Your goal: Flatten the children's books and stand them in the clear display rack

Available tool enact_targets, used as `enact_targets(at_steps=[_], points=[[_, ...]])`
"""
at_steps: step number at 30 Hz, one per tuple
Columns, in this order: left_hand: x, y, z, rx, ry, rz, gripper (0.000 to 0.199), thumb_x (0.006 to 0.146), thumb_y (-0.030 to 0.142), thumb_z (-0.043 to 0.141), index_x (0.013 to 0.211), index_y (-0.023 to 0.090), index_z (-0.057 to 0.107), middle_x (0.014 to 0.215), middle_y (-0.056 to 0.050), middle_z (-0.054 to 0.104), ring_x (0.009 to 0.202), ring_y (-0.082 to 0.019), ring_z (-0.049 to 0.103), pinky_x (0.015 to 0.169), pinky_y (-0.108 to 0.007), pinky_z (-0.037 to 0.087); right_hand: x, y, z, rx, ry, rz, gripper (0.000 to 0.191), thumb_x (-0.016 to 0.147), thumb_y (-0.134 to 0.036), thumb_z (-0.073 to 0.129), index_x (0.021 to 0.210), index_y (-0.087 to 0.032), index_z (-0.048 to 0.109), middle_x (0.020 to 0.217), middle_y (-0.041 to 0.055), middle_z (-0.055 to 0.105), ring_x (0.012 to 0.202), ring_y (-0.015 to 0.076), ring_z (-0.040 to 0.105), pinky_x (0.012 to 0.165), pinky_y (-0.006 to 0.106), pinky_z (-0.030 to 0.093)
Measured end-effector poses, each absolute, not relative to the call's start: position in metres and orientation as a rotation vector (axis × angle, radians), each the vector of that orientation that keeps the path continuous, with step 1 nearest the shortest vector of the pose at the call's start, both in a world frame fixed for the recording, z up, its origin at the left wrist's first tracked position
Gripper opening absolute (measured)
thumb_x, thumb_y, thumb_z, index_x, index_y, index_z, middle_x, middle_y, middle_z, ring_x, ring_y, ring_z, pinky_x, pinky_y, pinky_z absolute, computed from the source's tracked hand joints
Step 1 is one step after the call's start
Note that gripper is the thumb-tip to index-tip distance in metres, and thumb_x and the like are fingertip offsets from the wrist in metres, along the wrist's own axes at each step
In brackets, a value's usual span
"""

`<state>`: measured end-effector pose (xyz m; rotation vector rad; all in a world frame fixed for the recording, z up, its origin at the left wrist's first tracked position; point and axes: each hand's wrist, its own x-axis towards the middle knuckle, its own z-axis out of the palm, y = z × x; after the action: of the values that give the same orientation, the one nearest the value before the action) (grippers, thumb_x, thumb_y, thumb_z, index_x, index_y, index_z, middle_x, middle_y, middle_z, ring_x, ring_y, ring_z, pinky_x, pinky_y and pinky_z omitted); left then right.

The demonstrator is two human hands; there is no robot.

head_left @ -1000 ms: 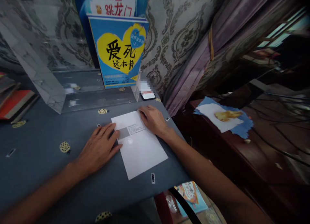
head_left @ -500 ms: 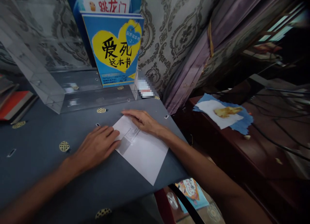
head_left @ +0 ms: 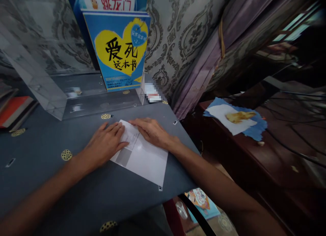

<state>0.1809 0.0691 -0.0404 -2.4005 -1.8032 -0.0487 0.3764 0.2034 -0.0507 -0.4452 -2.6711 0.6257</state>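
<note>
A white sheet of paper [head_left: 149, 161] lies at a slant on the dark grey-blue tablecloth, with small print and a grey block towards its left side. My left hand [head_left: 105, 142] rests on its upper left part, fingers stretched forward and the thumb out to the side over the print. Along the upper right edge my right hand [head_left: 150, 130] lies flat with its fingers extended, pressing on the sheet. Part of the print is covered by the left fingers. I cannot tell whether the sheet is folded. Both hands are open.
Behind the paper a clear acrylic stand [head_left: 57, 108] holds a blue book with a yellow heart [head_left: 122, 52]. Books [head_left: 15, 112] lie at the left edge. To the right, a dark red cabinet [head_left: 275, 168] carries cables and a blue cloth [head_left: 258, 130]. Another book [head_left: 203, 203] lies below the table edge.
The paper has turned clockwise, its lower left edge now flatter and its near corner slightly higher. My left hand has moved further onto the sheet; my right hand has shifted only slightly.
</note>
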Motion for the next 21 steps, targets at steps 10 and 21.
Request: enact_targets(at_steps=[10,21], points=[[0.202,0.049,-0.02,-2.172,-1.9,0.169,0.058,0.108,0.042,0.029,0.099,0.007,0.075,0.077,-0.021,0.073,0.072,-0.034,0.071,0.067,-0.045,0.052,0.383,0.211,-0.035,-0.417,-2.805,0.592,0.029,0.1,-0.015,0.05,0.119,-0.018,0.072,0.093,0.006,0.074,0.084,0.0176,0.064,0.082,0.029,0.047],[0.21,0.05,-0.016,-2.188,-2.037,0.126,0.058,0.107,0.038,0.029,0.086,0.011,0.075,0.079,-0.023,0.071,0.074,-0.038,0.07,0.057,-0.047,0.053,0.415,0.239,-0.006,-0.656,-2.825,1.033,0.025,0.087,-0.009,0.059,0.103,-0.015,0.078,0.068,-0.0012,0.072,0.064,0.0113,0.059,0.063,0.023,0.04]])
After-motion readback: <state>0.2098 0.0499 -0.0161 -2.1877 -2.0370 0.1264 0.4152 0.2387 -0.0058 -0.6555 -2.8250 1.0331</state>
